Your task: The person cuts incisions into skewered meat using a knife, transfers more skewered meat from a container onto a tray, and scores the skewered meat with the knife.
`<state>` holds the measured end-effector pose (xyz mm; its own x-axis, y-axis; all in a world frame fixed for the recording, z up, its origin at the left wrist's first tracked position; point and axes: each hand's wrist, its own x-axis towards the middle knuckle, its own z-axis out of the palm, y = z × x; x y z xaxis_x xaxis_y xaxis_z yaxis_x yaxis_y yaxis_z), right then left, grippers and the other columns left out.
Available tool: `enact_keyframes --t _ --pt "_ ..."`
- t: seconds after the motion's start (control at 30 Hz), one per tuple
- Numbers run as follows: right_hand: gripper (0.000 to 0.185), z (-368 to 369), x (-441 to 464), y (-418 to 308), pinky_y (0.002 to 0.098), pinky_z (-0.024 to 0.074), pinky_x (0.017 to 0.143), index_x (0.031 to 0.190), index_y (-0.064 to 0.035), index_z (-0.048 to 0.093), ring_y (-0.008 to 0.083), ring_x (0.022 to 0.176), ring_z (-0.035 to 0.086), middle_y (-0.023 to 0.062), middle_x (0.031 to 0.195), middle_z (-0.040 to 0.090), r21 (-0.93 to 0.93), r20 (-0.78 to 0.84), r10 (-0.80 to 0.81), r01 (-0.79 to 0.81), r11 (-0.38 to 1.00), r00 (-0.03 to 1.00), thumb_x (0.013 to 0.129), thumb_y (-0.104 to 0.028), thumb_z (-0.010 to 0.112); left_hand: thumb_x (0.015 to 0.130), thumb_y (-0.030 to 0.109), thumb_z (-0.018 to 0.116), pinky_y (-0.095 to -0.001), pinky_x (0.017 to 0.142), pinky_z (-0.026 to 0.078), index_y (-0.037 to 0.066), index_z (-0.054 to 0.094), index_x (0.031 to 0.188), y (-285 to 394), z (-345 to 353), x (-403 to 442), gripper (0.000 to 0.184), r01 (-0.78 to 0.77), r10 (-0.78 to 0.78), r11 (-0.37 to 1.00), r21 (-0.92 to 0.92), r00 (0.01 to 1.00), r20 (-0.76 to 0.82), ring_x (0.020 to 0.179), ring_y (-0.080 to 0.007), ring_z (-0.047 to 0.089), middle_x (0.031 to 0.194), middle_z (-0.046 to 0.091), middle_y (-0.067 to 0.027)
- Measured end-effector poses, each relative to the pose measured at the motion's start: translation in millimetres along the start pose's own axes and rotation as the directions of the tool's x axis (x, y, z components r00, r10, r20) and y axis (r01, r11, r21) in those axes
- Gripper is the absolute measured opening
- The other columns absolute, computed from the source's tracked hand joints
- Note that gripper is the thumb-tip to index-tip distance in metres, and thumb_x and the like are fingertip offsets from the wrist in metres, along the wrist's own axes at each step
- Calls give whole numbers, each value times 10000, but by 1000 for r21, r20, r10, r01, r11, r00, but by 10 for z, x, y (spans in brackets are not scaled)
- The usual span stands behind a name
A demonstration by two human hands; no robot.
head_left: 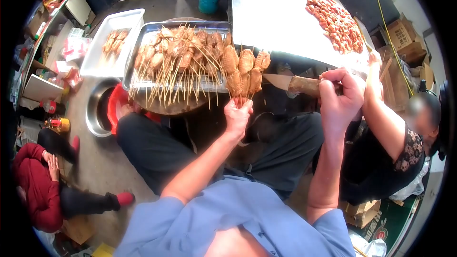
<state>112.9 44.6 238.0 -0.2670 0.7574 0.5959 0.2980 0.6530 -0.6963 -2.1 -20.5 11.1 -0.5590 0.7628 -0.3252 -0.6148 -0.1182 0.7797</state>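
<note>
My left hand (237,115) is closed round the lower ends of several skewers, holding a bunch of browned, chicken-wing-like meat skewers (245,69) upright. In my right hand (340,90) is a knife (304,86) with a thick brown handle; its pale blade points left, close to the meat, and I cannot tell whether it touches. Left of the bunch, a metal tray (127,74) bears a heap of similar skewers (178,52), their sticks hanging over the near edge.
A white tub (90,66) with more skewers stands at left, above a steel basin (94,119) and a red basin (114,107). Cut meat (335,24) lies on the white table (271,24). A co-worker's hand (374,62) is at its edge; another person (40,185) sits at left.
</note>
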Motion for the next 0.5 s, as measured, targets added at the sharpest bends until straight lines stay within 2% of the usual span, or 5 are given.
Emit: enact_keyframes --t 0.23,0.43,0.5 --pt "58 -4 -43 -63 177 403 600 766 27 604 52 629 510 7 681 576 -36 -36 -6 4 999 999 751 72 572 886 63 645 -166 398 323 79 570 858 37 9 -13 81 23 -23 1000 1 1000 -4 465 -34 450 662 583 -3" --pt "52 22 -34 -72 166 392 592 764 30 602 41 625 500 -4 678 569 37 -57 17 -15 999 998 757 72 573 889 66 642 -165 399 325 80 567 862 8 5 2 81 17 -17 1000 1 1000 -2 470 -33 452 665 582 -4" --pt "51 43 -34 -23 166 390 577 768 29 607 36 611 496 -8 669 564 40 -18 20 -20 999 1000 762 68 575 890 68 642 -164 399 325 81 567 862 5 8 1 82 17 -17 1000 2 1000 3 471 -33 452 666 582 -3"
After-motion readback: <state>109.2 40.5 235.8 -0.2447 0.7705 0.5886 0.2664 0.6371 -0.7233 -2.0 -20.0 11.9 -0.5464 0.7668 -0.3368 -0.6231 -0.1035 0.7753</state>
